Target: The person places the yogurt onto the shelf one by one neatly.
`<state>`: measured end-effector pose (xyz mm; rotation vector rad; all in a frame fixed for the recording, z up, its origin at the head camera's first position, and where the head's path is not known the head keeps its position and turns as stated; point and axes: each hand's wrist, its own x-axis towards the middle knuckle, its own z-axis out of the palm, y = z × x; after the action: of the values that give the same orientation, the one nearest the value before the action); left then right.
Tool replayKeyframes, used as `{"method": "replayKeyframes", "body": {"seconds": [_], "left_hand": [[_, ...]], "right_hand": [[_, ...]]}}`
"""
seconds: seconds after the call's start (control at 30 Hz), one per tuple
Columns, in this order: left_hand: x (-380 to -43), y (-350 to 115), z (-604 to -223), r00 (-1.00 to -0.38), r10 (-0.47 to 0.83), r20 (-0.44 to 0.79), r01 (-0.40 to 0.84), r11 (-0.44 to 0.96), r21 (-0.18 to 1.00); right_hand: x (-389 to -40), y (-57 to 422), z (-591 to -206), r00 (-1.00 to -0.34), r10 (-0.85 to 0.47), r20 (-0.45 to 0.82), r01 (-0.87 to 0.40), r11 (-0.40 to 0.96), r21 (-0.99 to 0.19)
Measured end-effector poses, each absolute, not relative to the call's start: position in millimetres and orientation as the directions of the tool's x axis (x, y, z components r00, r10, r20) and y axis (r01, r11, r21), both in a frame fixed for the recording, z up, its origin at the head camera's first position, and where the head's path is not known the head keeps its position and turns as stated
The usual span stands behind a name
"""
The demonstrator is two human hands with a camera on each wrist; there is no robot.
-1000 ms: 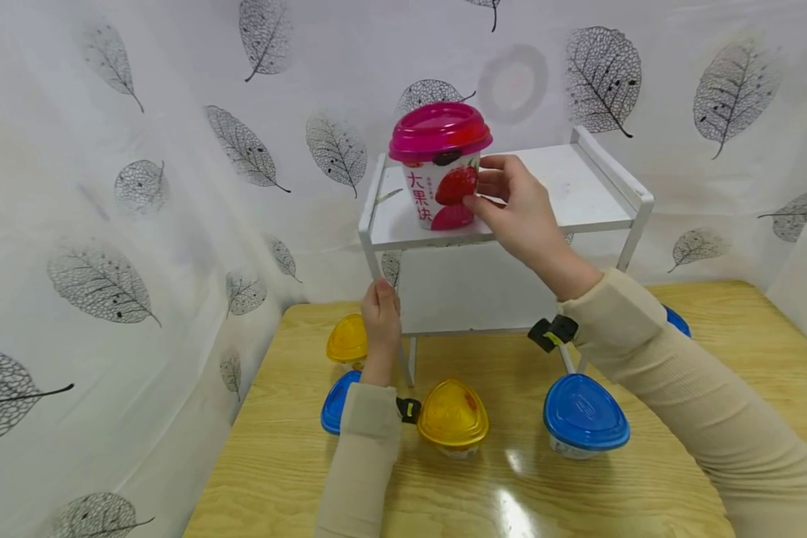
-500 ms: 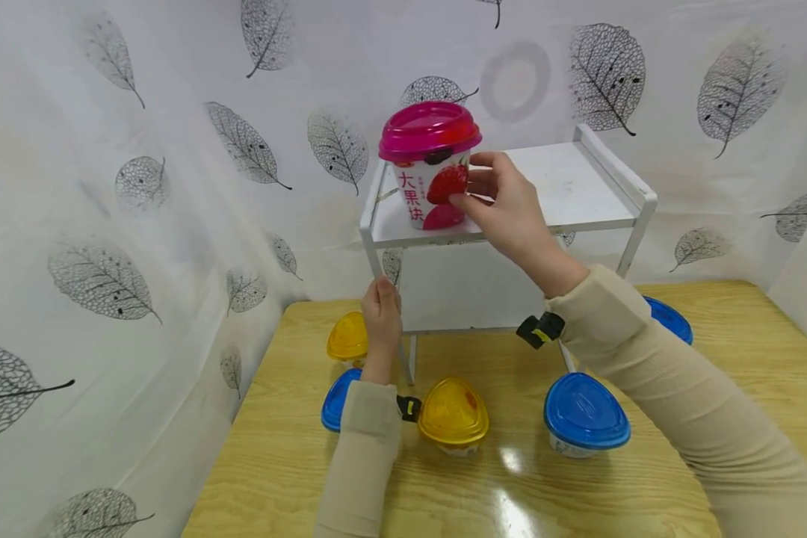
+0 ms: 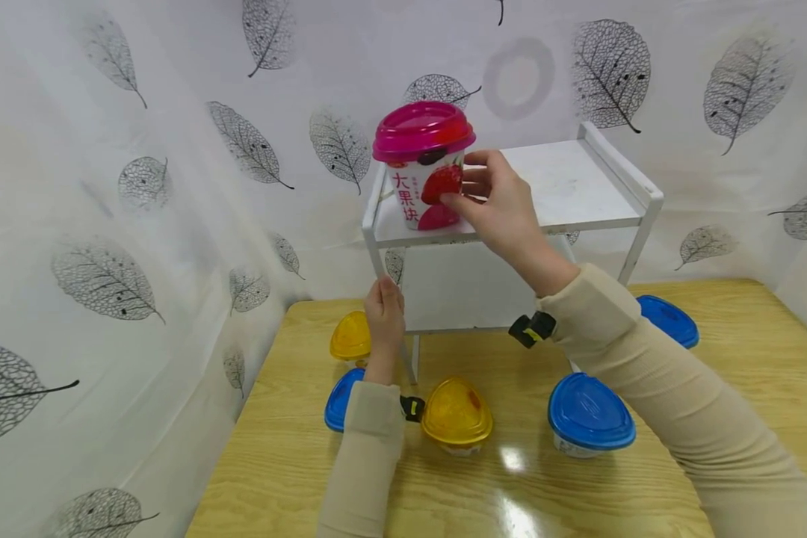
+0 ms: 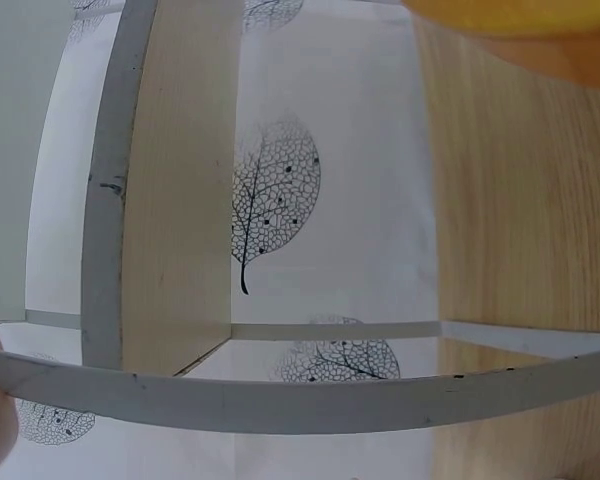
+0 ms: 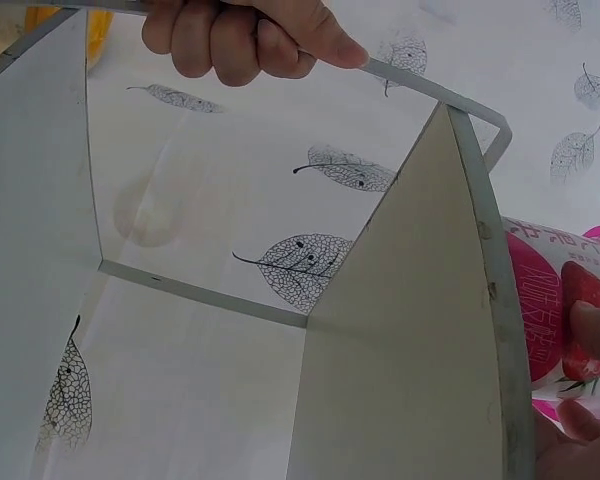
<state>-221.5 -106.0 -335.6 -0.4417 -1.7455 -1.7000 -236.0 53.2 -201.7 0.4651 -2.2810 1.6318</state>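
Observation:
A paper cup point(image 3: 409, 202) with a pink lid and strawberry print stands upright at the left end of the top board of a white rack point(image 3: 581, 183). My right hand point(image 3: 504, 213) holds it from the right, thumb on the front and fingers round the far side. Lower down, my left hand point(image 3: 385, 317) grips the rack's front left leg. Curled fingers of the left hand point(image 5: 235, 45) show round that leg in the right wrist view, where the cup point(image 5: 542, 300) appears sideways beyond the board. The left wrist view shows the grey leg point(image 4: 280, 405) close up.
On the wooden table point(image 3: 276, 463), a yellow-lidded tub point(image 3: 457, 411) and a blue-lidded tub point(image 3: 588, 411) stand before the rack. Another blue lid point(image 3: 338, 401) and yellow lid point(image 3: 350, 336) are by the left forearm. A further blue lid point(image 3: 669, 321) lies behind the right sleeve.
My right hand has shifted the cup a little left along the top board. The left hand keeps its grip on the leg. More of the blue lid behind the right sleeve shows.

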Motion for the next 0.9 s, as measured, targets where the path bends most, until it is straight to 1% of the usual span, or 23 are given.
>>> {"method": "replayKeyframes", "body": {"seconds": [0.2,0.47,0.7,0.9], "left_hand": [[-223,-105,-337,-0.715,-0.205,0.669,0.666,0.092,0.740],[-224,-106,-339,-0.719,-0.192,0.668,0.666,0.085,0.741],[-221,-105,-336,-0.725,-0.195,0.661,0.654,0.108,0.749],[-222,-105,-337,-0.721,-0.199,0.664,0.658,0.104,0.745]], "right_hand": [[-237,50,-203,-0.895,-0.086,0.438,-0.442,0.304,-0.844],[-239,42,-204,-0.892,-0.088,0.443,-0.448,0.296,-0.844],[-241,36,-204,-0.891,-0.087,0.445,-0.450,0.291,-0.844],[-242,33,-205,-0.887,-0.085,0.454,-0.457,0.291,-0.840]]}}
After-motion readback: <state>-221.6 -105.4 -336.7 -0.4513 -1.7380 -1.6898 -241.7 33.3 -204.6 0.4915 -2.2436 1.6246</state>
